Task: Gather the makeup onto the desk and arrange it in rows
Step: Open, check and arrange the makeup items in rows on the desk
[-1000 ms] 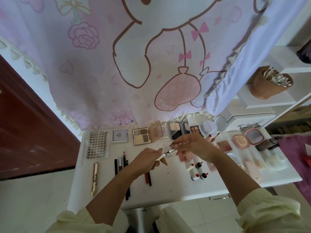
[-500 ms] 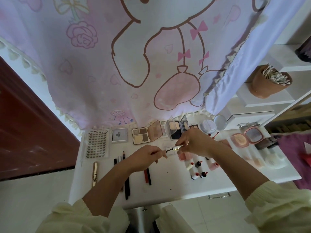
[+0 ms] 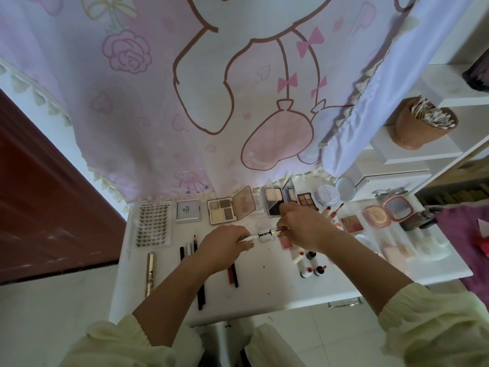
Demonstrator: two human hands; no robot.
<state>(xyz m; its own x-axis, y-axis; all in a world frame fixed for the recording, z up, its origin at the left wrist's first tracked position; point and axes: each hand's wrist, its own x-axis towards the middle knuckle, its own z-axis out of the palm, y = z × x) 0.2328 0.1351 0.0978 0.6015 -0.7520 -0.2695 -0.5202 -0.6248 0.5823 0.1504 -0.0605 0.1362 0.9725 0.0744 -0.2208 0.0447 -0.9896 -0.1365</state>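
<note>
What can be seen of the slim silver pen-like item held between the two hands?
The silver pen-like item is a slim, shiny, metallic-looking tube. A thin dark section shows at its middle between two silver parts, so it seems partly pulled apart, cap from body. It is held nearly level, its right end slightly higher, above the white desk and not touching it. The left hand grips its left end and the right hand pinches its right end. Any label is too small to read.

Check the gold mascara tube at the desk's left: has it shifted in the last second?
No. The gold mascara tube still lies just below the lash tray, same gap and angle.
</note>
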